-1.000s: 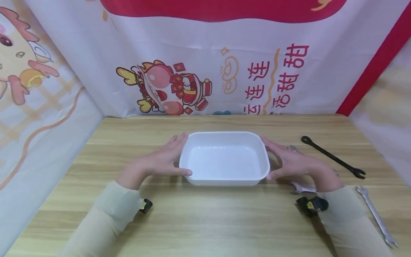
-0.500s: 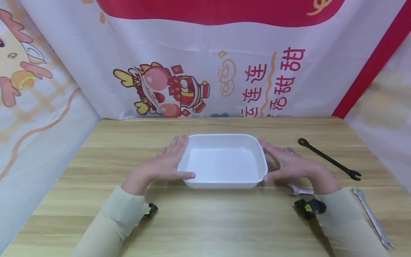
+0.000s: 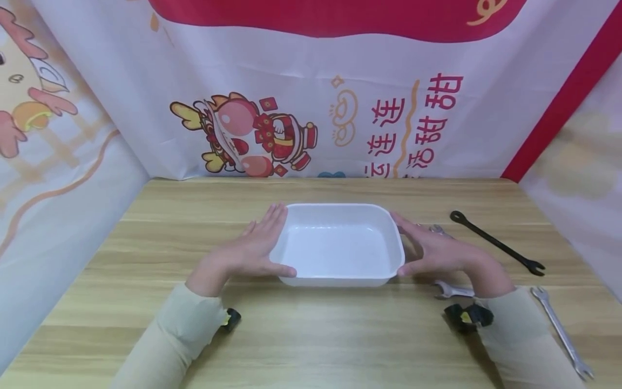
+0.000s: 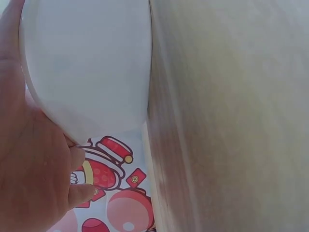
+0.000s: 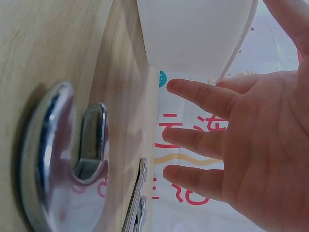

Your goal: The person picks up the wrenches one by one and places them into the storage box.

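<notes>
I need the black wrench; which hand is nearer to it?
The right hand, at the white tray's right end, just left of the black wrench. The left hand is farther, at the tray's left end.

— Where is passage afforded?
— Over the near table (image 3: 340, 340), between the sleeves (image 3: 170, 329), and down into the white tray (image 3: 340, 282).
— Where is it obstructed?
— At the tray's ends, by the left hand (image 3: 257, 246) and right hand (image 3: 435, 249); farther right, by wrenches (image 3: 496, 242); behind, by cloth (image 3: 291, 65).

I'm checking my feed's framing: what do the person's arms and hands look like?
The left hand and right hand are ungloved. Both long sleeves are plain pale beige. Beside each one shows a small black device with a yellow mark.
</notes>
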The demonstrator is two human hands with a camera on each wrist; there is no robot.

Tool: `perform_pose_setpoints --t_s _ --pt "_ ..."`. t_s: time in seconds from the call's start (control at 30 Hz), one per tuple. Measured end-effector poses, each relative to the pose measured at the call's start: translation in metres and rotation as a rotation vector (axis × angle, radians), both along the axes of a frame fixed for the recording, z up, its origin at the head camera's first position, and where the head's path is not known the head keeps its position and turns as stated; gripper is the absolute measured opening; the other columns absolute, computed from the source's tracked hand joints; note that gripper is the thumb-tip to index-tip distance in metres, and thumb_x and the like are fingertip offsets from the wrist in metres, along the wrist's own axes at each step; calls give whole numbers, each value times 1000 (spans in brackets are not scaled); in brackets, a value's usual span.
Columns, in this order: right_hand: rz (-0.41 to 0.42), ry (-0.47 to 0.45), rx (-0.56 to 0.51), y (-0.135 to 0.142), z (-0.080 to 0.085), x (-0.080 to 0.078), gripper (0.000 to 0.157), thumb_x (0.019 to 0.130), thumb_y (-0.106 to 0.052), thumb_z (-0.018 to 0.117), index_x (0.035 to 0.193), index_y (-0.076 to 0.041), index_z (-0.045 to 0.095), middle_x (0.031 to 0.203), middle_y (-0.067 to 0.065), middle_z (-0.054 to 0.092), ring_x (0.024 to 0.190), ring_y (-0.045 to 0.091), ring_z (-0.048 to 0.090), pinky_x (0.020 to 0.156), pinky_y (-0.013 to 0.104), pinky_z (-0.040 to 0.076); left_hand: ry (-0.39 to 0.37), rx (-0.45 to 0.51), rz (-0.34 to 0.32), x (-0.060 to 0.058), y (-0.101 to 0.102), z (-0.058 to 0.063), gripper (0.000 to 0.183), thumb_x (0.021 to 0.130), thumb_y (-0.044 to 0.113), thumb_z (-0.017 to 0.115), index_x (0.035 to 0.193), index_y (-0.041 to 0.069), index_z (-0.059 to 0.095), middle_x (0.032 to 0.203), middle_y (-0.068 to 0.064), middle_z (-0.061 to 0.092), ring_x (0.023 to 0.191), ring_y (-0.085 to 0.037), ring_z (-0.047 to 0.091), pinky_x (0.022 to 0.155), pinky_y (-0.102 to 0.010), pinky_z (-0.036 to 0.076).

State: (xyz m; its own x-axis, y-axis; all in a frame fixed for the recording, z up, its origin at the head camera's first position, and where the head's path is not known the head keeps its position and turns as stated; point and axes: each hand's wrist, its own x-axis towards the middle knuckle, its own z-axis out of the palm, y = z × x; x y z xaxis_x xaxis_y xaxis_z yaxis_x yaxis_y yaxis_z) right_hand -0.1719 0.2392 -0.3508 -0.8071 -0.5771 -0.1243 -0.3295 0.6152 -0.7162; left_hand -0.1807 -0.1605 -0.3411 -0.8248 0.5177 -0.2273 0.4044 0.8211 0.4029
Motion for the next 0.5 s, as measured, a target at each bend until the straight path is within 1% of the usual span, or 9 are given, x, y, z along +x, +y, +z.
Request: perform_pose_setpoints --t_s 0.13,0.37,0.5 --pt "-2 10 9 0 0 1 122 75 -40 86 161 -29 0 169 11 5 153 44 5 112 75 13 -5 -2 -4 1 1 2 134 72 72 73 159 16 -13 167 2 -19 155 -19 -18 124 -59 1" --pt "7 14 13 -2 3 2 121 77 -38 85 161 -22 0 169 13 5 153 44 5 114 73 13 -10 -7 8 4 1 4 138 68 75 73 159 17 -13 167 4 -19 155 -18 -17 124 -57 1" --pt "14 36 29 -1 4 2 121 77 -40 84 161 -20 0 168 15 6 152 46 7 114 72 14 -6 -3 10 4 1 3 139 66 78 71 159 18 -13 167 2 -18 155 -18 -17 124 -57 2"
